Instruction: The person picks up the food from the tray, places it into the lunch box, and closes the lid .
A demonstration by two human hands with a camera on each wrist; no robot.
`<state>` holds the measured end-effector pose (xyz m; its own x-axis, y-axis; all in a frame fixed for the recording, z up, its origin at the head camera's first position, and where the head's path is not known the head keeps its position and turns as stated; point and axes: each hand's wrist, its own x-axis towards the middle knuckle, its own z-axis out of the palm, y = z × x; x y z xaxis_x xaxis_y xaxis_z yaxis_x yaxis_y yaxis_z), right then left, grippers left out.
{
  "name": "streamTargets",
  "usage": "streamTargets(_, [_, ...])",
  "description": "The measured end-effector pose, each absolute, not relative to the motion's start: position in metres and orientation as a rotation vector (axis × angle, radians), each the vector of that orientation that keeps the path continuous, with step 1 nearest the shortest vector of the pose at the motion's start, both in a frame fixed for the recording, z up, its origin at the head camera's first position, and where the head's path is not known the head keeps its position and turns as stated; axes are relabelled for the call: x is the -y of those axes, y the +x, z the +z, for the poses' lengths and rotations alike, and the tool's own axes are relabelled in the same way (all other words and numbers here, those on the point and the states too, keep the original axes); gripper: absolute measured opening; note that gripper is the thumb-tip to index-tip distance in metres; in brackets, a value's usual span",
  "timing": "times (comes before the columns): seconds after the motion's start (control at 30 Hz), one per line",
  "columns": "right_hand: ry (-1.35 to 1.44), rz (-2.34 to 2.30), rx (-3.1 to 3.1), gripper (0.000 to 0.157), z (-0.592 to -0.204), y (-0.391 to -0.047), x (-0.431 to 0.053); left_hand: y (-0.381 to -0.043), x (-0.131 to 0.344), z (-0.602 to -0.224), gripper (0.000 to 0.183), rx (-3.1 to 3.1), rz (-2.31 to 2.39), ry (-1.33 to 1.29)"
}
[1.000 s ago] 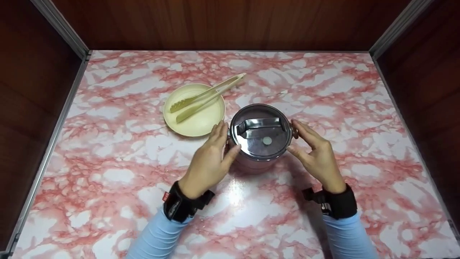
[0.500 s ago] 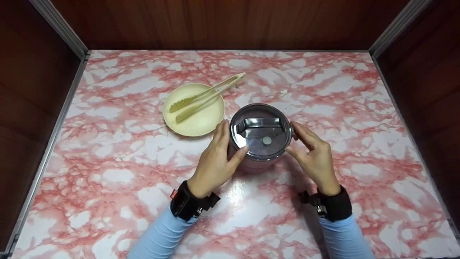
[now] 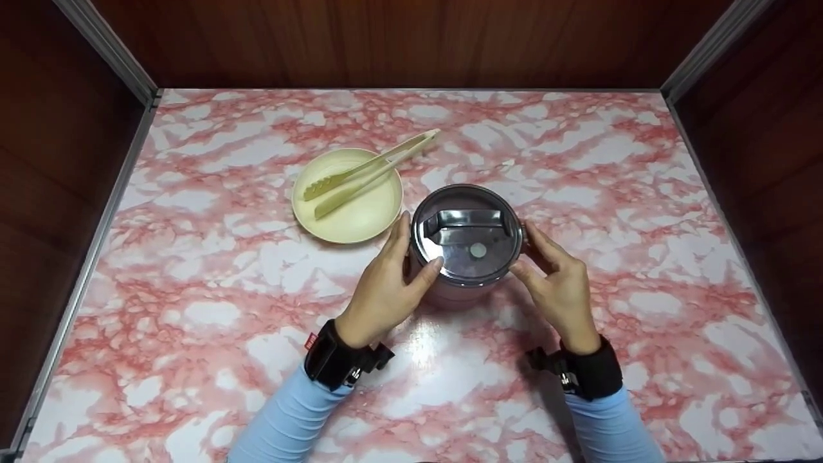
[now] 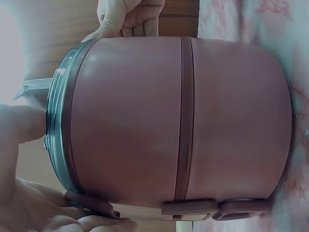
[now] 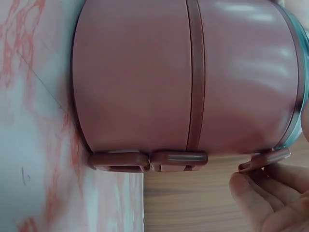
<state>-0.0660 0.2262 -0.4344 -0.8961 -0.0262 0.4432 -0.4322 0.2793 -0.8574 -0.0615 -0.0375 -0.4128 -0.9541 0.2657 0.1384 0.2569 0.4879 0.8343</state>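
Observation:
A two-tier pink lunch box (image 4: pixel 130 121) stands upright on the table, topped by a dark see-through lid (image 3: pixel 476 270) with a raised carrying handle (image 3: pixel 472 218). My left hand (image 3: pixel 382 296) lies along its left side, thumb on the lid's edge and fingers at the upper left latch (image 4: pixel 94 204), which tilts outward. On the other side, my right hand (image 3: pixel 562 289) holds the upper right latch (image 5: pixel 264 159) between fingers and thumb side, the thumb at the lid rim. That latch also angles away from the body. Lower latches (image 5: pixel 178 158) lie flat against the tiers.
Left of the lunch box sits a pale yellow plate (image 3: pixel 379 218), with tongs (image 3: pixel 370 170) lying across it and their handle end past its rim. Dark wooden panels (image 3: pixel 411 45) enclose the marbled red and white table (image 3: pixel 212 315) at the back and sides.
My left hand has shifted slightly right, its thumb moving further onto the lid. My right wrist has come inward a little, fingers still at the latch. Lunch box, plate and tongs stay put.

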Motion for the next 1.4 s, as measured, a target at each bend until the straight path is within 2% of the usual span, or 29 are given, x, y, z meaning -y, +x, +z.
streamTargets(0.43, [0.306,1.803,2.233,0.054,-0.418,-0.064,-0.219,-0.068,0.038,-0.412,0.093,-2.548,1.809,0.352])
streamTargets(0.57, [0.330,1.950,2.205,0.058,-0.412,-0.074,-0.213,-0.077,0.034,-0.412,0.093,-2.483,1.924,0.317])
streamTargets(0.9, [0.227,2.127,2.010,0.069,-0.436,-0.081,-0.190,-0.087,0.010,-0.444,0.072,-2.152,2.381,0.383])
streamTargets(1.4, [0.224,2.158,1.914,0.056,-0.442,-0.077,-0.180,-0.089,0.006,-0.452,0.060,-2.091,2.453,0.385])
